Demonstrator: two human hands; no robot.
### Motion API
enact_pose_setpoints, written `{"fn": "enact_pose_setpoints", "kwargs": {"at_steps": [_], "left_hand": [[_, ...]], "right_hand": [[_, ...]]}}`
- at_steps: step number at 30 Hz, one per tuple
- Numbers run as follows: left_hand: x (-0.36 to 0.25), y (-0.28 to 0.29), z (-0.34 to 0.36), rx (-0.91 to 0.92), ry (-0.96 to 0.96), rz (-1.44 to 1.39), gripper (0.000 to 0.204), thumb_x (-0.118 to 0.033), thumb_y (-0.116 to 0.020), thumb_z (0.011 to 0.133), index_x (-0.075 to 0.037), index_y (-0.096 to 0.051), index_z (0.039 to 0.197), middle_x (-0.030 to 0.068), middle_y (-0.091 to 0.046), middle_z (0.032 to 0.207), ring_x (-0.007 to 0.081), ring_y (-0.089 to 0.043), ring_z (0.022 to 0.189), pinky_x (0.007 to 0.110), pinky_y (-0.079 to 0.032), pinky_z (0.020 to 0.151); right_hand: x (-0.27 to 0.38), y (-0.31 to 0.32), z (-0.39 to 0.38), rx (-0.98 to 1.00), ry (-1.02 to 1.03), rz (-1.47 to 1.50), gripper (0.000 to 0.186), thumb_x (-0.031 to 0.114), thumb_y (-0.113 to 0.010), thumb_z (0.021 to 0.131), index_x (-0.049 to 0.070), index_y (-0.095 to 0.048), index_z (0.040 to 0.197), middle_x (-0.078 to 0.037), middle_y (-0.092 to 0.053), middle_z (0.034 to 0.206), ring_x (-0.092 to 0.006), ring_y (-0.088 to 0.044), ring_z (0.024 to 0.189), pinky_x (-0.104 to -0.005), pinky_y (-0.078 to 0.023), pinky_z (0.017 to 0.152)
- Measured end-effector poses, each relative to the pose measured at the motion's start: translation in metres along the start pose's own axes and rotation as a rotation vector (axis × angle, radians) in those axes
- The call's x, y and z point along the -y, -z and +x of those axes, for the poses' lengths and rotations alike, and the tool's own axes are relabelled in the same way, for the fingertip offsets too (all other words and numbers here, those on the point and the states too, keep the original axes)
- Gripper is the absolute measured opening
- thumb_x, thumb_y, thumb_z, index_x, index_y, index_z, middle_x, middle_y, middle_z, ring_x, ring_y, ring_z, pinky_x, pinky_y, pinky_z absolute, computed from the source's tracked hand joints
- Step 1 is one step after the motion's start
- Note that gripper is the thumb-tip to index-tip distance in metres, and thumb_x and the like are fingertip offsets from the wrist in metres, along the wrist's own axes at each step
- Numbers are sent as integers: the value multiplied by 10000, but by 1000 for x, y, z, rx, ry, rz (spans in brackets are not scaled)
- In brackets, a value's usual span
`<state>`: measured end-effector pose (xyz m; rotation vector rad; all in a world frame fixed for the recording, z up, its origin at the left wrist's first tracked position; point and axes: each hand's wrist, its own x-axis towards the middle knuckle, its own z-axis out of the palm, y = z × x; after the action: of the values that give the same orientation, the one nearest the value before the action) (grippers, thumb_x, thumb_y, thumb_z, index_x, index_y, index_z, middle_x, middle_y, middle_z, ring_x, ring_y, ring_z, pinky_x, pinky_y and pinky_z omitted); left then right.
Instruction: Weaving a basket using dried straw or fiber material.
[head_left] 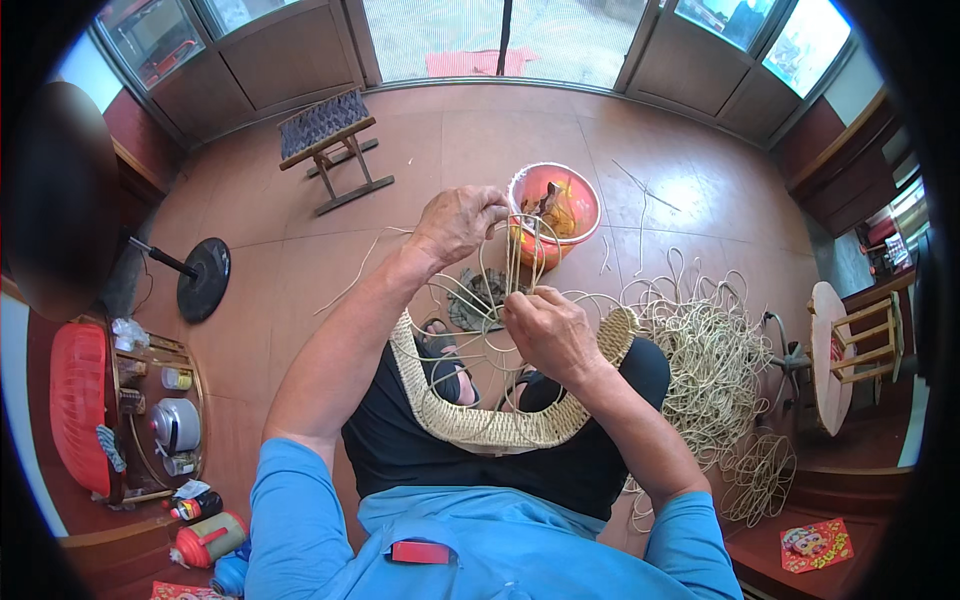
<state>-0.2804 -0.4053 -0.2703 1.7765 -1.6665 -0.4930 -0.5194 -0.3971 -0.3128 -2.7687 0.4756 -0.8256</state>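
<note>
A U-shaped woven band (480,432) of straw-coloured cord, closely ribbed, lies across the black-trousered thighs (420,470); above its opening the right hand (548,330) pinches a bundle of thin, pliant strands (515,258), and farther out the left hand (462,222) grasps their looped upper end; a tangled heap of similar cord (705,355) crowds the floor (450,135) beside the right leg; beyond, a red bucket (590,200) with a pale rim stands partly behind the strands; farther off rests a wooden-legged stool (325,128), its seat dark and patterned.
</note>
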Motion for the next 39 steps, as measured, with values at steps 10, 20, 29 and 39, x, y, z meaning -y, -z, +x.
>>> {"fn": "enact_pose_setpoints", "kwargs": {"at_steps": [10,20,29,39], "left_hand": [[11,17,2,120,113,-397,217,-196,-719,1003,-10,-799,1079,52,-750,775,123,-713,701,321,-561,702],[2,25,2,261,227,-641,150,-214,-728,1041,-73,-693,1080,28,-734,857,53,-589,669,235,-431,589],[34,-6,-13,325,248,-914,228,-316,-635,1115,-93,-682,1128,19,-749,959,47,-516,702,226,-413,633],[-11,-2,-38,-100,-48,168,255,-257,-657,1052,-2,-667,1043,129,-730,981,324,-711,918,464,-564,848]], "right_hand": [[-16,49,72,-326,-168,80,116,122,-751,956,49,-725,1042,-138,-713,947,-354,-717,915,-458,-565,796],[-47,18,92,-62,-479,455,188,198,-805,943,68,-788,1078,-115,-806,935,-221,-792,889,-370,-596,814],[-49,22,95,-24,-389,342,207,244,-794,926,79,-811,1050,-118,-807,960,-254,-778,900,-398,-589,837],[-53,13,92,-69,-304,401,158,165,-763,947,57,-809,1053,-137,-785,980,-272,-763,911,-405,-576,832]]}}
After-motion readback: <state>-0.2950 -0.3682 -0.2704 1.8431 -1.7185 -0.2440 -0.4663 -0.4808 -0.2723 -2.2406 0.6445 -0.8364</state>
